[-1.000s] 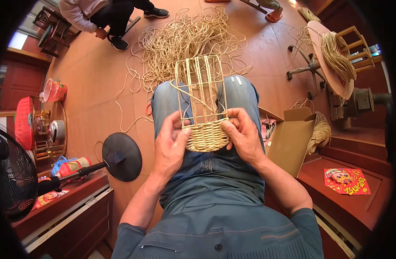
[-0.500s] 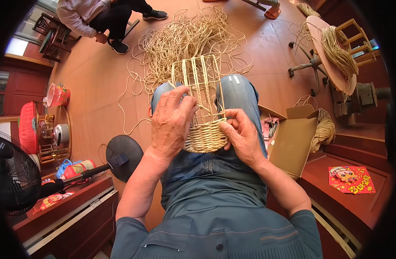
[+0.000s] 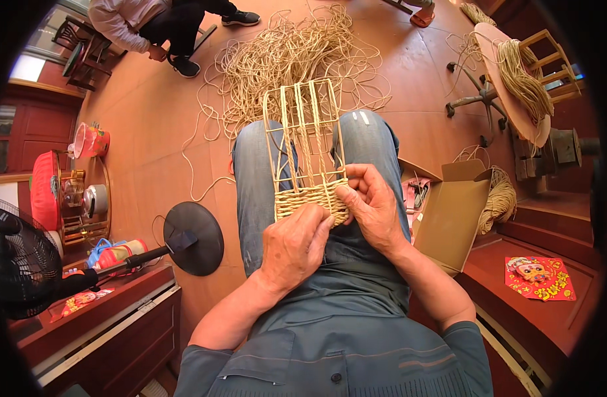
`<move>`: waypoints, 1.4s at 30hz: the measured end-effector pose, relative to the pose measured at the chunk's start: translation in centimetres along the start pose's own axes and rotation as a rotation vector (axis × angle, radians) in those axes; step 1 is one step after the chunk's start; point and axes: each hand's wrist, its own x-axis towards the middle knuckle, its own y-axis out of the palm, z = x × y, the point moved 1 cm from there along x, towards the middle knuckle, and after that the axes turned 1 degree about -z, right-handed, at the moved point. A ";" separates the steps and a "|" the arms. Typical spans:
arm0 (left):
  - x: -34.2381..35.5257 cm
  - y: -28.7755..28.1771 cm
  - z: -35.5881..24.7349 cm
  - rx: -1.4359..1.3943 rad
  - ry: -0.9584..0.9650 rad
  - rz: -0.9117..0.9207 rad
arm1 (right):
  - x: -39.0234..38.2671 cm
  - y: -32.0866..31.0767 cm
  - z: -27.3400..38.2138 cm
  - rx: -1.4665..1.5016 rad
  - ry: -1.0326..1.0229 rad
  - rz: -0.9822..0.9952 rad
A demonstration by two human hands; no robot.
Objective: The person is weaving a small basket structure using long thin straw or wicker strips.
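Note:
A small frame [image 3: 337, 137] of thin bars, with a band of woven straw-coloured cord [image 3: 297, 198] at its near end, rests over my thighs. Twisted cords run lengthwise along its middle. My right hand [image 3: 371, 206] grips the band's right edge, its thumb on top and its fingers curled around the side. At the near edge of the weave, my left hand [image 3: 293, 248] is closed, back upward, with thumb and forefinger pressed together against the cord. Whatever lies between those fingertips is hidden.
A large tangle of loose cord [image 3: 283, 59] covers the floor ahead. To the right stand an open cardboard box [image 3: 453, 205] and a swivel-base table [image 3: 508, 79] bearing coiled cord. A black fan [image 3: 22, 258] is at left. Another person [image 3: 164, 26] sits at the far left.
My left hand has come down from the frame's upper left side to the near edge of the weave, uncovering the left bars. My right hand keeps its hold.

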 end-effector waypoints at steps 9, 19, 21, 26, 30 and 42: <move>-1.0 0.6 -0.2 0.159 0.098 0.013 | -0.2 0.9 1.2 -0.136 -0.106 -0.090; -2.1 0.6 -0.4 0.258 0.184 0.019 | 1.3 1.5 1.3 -0.130 0.047 0.015; -2.1 -0.3 -0.6 0.212 0.155 0.067 | 1.2 1.6 1.4 -0.139 0.075 0.021; -2.1 -3.0 -0.5 0.177 0.162 0.069 | 1.1 1.9 1.5 -0.149 0.056 -0.016; -2.3 -5.7 -0.5 0.213 0.177 0.037 | 1.0 2.2 1.6 -0.155 0.072 -0.025; -2.9 -17.7 -0.7 0.425 0.014 -0.246 | 0.8 2.9 0.8 -0.186 0.044 -0.142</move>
